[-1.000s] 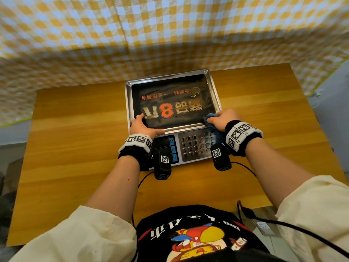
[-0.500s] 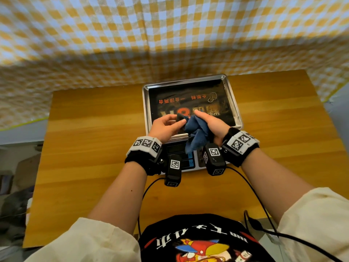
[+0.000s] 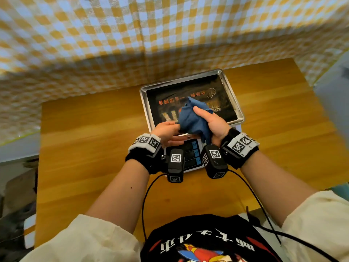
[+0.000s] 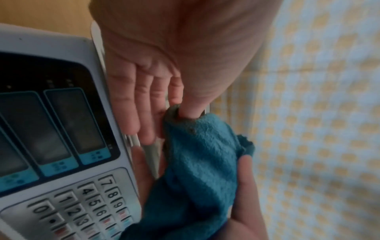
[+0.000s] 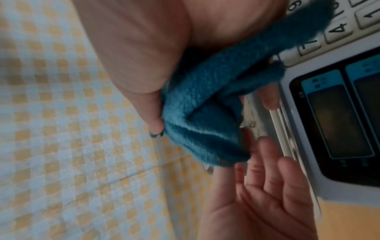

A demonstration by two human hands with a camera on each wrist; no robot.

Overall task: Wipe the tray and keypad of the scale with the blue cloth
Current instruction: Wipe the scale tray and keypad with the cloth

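Observation:
The scale sits on a wooden table, its steel tray dark and reflective. My right hand grips the bunched blue cloth in the air above the tray's near edge. My left hand pinches the cloth's left end, thumb tucked into a fold, fingers nearly straight. In the left wrist view the cloth hangs beside the keypad and the display windows. In the right wrist view the cloth wraps over my right thumb. The head view hides the keypad behind my hands.
The wooden table stretches bare left and right of the scale. A yellow-and-white checked sheet hangs behind the table's far edge. Black cables run from my wrist cameras toward my body.
The right hand has lifted the cloth off the scale's near right corner and carried it to the middle. The left hand has left the tray's edge and taken hold of the cloth.

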